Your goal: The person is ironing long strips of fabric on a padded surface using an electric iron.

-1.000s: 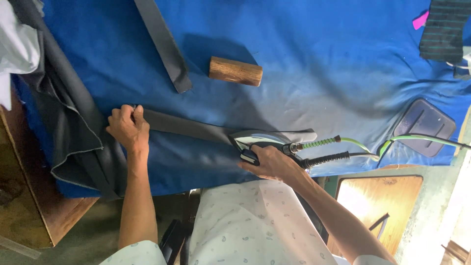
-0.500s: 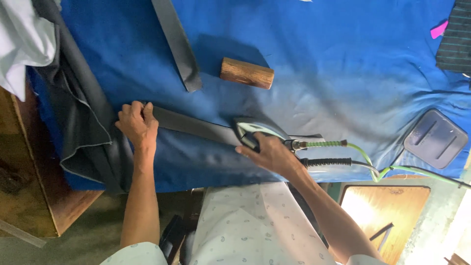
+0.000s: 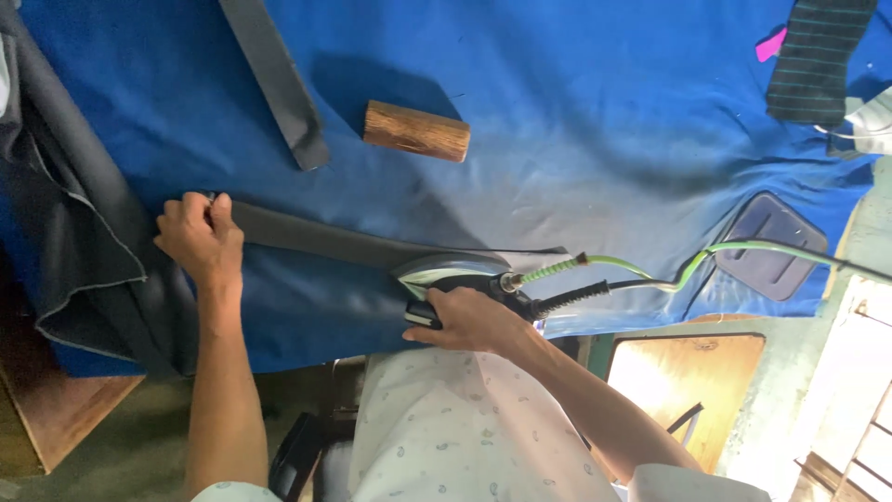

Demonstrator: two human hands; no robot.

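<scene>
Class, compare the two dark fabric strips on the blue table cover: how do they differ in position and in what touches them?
The near strip lies almost level, pinned by the left hand at one end, with the iron, held by the right hand, on the other. The far strip runs steeply and lies untouched. Both are flat, dark grey bands.

Iron's handle (image 3: 437,311) was hidden under the right hand (image 3: 469,321), grey strip (image 3: 325,244) end covered by the left hand (image 3: 197,237), upper strip (image 3: 276,84) and striped cloth (image 3: 818,56) cut off at top edge, dark fabric (image 3: 65,232) cropped at left.
</scene>
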